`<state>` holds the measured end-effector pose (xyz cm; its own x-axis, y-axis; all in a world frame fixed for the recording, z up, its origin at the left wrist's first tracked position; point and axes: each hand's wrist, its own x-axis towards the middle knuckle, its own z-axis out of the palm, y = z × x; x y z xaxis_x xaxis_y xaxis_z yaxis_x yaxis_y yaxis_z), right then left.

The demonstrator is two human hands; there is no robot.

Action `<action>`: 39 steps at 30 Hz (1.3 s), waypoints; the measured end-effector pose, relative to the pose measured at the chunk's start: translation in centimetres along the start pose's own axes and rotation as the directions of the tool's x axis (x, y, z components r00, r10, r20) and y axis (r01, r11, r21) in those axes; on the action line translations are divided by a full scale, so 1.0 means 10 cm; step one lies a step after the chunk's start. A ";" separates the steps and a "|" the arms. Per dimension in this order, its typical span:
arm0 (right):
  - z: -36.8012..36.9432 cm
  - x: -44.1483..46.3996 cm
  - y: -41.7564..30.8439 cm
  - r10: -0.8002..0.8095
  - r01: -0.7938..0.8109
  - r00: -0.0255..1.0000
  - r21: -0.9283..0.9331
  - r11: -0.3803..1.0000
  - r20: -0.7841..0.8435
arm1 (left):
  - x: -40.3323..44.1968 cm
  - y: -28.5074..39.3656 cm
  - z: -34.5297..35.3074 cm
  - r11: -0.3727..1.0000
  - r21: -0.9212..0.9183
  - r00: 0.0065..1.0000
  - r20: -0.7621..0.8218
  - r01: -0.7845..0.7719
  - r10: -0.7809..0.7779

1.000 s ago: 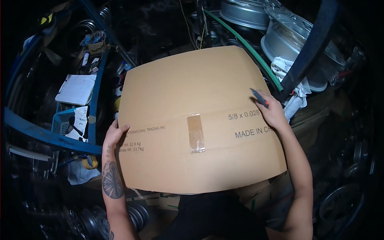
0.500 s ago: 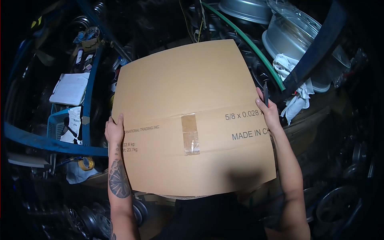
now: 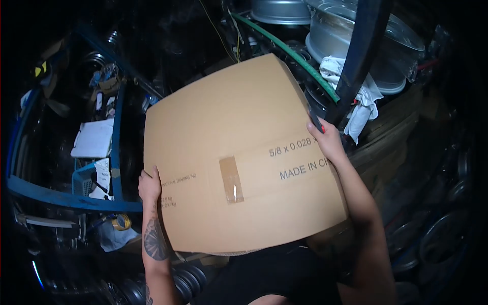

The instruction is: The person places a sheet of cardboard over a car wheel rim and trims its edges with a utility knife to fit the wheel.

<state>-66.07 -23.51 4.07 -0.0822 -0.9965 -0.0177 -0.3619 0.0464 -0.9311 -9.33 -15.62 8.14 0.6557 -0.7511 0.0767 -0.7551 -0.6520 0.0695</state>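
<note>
A large flat cardboard sheet (image 3: 218, 122) with printed text and a strip of clear tape (image 3: 232, 179) spans the space between my hands. My left hand (image 3: 150, 184) grips its left edge, thumb on top and the other fingers partly hidden. At the right edge, my right hand (image 3: 326, 141) holds the sheet together with a dark cutter (image 3: 316, 122) that has a red part. The cutter points up and to the left along the edge. The underside of the cardboard is hidden.
Silver wheel rims (image 3: 333, 33) and a white cloth (image 3: 362, 101) lie at the upper right, near a green hose (image 3: 290, 51) and a dark post (image 3: 362, 51). On the left, a blue frame (image 3: 71, 197) surrounds papers (image 3: 93, 138) and a blue basket (image 3: 83, 180). Yellow tape (image 3: 122, 222) lies below.
The cardboard has tilted, its left side lower and its right side higher in view. Both hands moved with it, still on its edges. The surroundings have shifted in view.
</note>
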 end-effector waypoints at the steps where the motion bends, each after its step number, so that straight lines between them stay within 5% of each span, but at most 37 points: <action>1: -0.10 -0.03 -0.08 -0.049 0.046 0.998 -0.127 0.991 -0.024 | -0.07 -0.01 -0.08 0.999 0.034 0.999 0.039 -0.002 0.000; 3: -0.35 -0.03 -0.21 -0.148 0.114 0.987 -0.378 0.919 -0.064 | -0.23 0.06 -0.35 0.989 0.149 0.993 0.118 -0.002 -0.016; 4: -0.50 -0.10 -0.55 -0.046 -0.005 0.994 -0.453 0.891 -0.103 | -0.31 0.12 -0.51 0.972 0.234 0.986 0.164 -0.005 -0.035; 7: -0.75 -0.02 -0.67 -0.171 0.050 0.975 -0.615 0.787 -0.139 | -0.17 0.33 -0.71 0.942 0.331 0.997 0.067 -0.055 0.035; 8: -0.78 0.04 -0.72 -0.135 0.055 0.986 -0.590 0.805 -0.093 | -0.07 0.49 -0.74 0.937 0.346 0.999 0.022 -0.049 0.044; 11: -0.69 0.30 -0.98 -0.028 0.037 0.999 -0.535 0.844 0.025 | 0.29 1.29 -0.49 0.935 0.039 0.927 -0.119 -0.353 0.355; 14: -0.36 0.87 -0.68 -0.231 0.256 0.967 -0.412 0.875 0.110 | 0.47 2.55 0.09 0.603 -0.439 0.729 -0.214 -0.666 0.650; 16: -0.17 1.06 -0.80 -0.167 0.215 0.970 -0.302 0.929 0.177 | 0.49 3.31 0.43 0.423 -0.448 0.577 -0.296 -0.788 0.761; 18: -0.01 1.21 -0.94 -0.065 0.109 0.971 -0.189 0.976 0.229 | 0.57 3.97 0.76 0.429 -0.281 0.512 -0.433 -0.859 0.742; 21: 0.13 1.48 -0.93 -0.023 0.046 0.987 -0.141 0.989 0.160 | 0.67 4.61 0.96 0.558 -0.299 0.627 -0.484 -0.774 0.611; 24: 0.21 1.92 -0.73 -0.196 0.189 0.980 -0.427 0.884 0.029 | 0.60 4.74 0.73 0.611 -0.329 0.691 -0.266 -0.720 0.672; 29: 0.29 2.34 -0.87 -0.176 0.139 0.984 -0.693 0.708 0.018 | 0.58 4.74 0.74 0.607 -0.271 0.665 -0.300 -0.747 0.684; 34: 0.36 2.75 -1.07 -0.117 0.144 0.989 -0.747 0.649 0.089 | 0.59 4.74 0.79 0.595 -0.293 0.663 -0.291 -0.748 0.690; 39: 0.47 2.86 -1.48 0.129 0.048 0.981 -0.830 0.556 0.143 | 0.65 4.78 0.81 0.631 -0.277 0.687 -0.218 -0.725 0.693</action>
<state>-58.66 -53.04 15.63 0.0055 -0.9819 -0.1892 -0.9756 0.0362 -0.2164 -41.22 -52.50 3.93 -0.0729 -0.9453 0.3181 -0.9508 0.1621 0.2640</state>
